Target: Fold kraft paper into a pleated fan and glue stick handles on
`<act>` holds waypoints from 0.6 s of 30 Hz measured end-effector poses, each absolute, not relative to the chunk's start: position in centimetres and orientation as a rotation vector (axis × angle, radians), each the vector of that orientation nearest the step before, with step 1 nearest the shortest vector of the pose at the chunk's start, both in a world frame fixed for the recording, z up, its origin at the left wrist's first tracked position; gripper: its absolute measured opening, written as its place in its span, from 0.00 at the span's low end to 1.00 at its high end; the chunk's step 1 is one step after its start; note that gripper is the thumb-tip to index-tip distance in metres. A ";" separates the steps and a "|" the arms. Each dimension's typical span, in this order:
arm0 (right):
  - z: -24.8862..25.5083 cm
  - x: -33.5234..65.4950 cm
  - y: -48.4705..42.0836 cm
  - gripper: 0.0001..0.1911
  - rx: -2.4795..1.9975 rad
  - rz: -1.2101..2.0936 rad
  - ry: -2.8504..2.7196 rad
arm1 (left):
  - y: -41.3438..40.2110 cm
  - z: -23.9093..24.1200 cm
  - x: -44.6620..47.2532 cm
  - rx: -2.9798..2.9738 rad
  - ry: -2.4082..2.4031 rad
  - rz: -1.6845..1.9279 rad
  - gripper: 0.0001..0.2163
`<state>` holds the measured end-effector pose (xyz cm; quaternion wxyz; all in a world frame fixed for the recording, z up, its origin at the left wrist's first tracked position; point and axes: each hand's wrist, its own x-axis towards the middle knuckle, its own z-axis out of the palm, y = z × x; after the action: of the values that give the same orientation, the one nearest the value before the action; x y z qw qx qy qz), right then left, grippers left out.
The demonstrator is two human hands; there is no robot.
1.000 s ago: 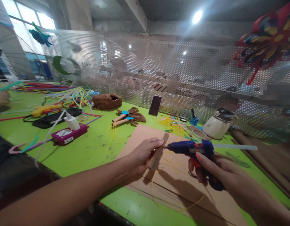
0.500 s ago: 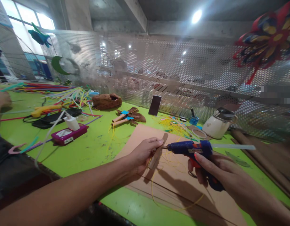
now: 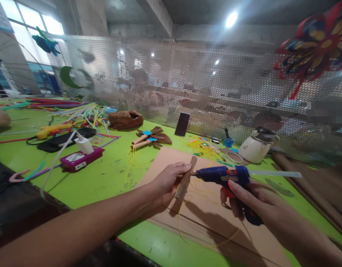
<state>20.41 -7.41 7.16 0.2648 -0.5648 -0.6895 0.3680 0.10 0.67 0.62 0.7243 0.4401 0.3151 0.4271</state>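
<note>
Between the thumb and fingers of my left hand point(image 3: 171, 181) is a narrow brown strip point(image 3: 184, 184), tilted above a sheet of tan cardboard point(image 3: 159, 163). My right hand point(image 3: 251, 202) is wrapped round a blue hot glue gun point(image 3: 223, 174), its fingers by the red trigger. The gun's metal nozzle meets the strip's edge close to my left fingertips; whether glue is coming out cannot be seen. A clear glue stick point(image 3: 276, 173) juts from the gun's back. Thin yellow string point(image 3: 179, 226) loops over the cardboard under both hands.
Brown fan-shaped pieces with rolled handles point(image 3: 152, 138) lie beyond the cardboard. A phone point(image 3: 182, 124) leans against the mesh screen. A white pot point(image 3: 256, 145) stands at right. On the left are a purple power strip point(image 3: 82, 158), a yellow glue gun point(image 3: 52, 130) and another person's hand point(image 3: 1, 116).
Both hands keep nearly the same pose, with the nozzle still at the strip. The strip and glue gun have shifted very slightly left. At far left, the other person's hand has moved a little.
</note>
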 end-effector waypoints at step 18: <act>6.9 20.4 -7.3 0.23 -1.520 1.049 -1.841 | 0.0 1.3 0.1 0.852 0.743 0.887 0.11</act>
<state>20.37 -7.34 6.94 0.2638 -0.5623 -0.6809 0.3881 0.13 0.03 1.32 0.7530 0.3901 0.3401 0.4064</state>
